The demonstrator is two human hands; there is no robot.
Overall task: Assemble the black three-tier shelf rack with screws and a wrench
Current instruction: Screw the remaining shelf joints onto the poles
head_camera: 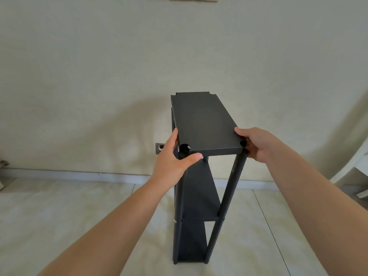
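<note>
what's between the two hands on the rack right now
In the head view, the near end of the top shelf spans between the left hand and the right hand, both gripping its corners.

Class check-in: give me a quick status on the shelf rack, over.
Both hands on the top shelf: left hand at its near-left corner, right hand at its near-right. Rack upright on the floor, three tiers in. Nothing blocking.
</note>
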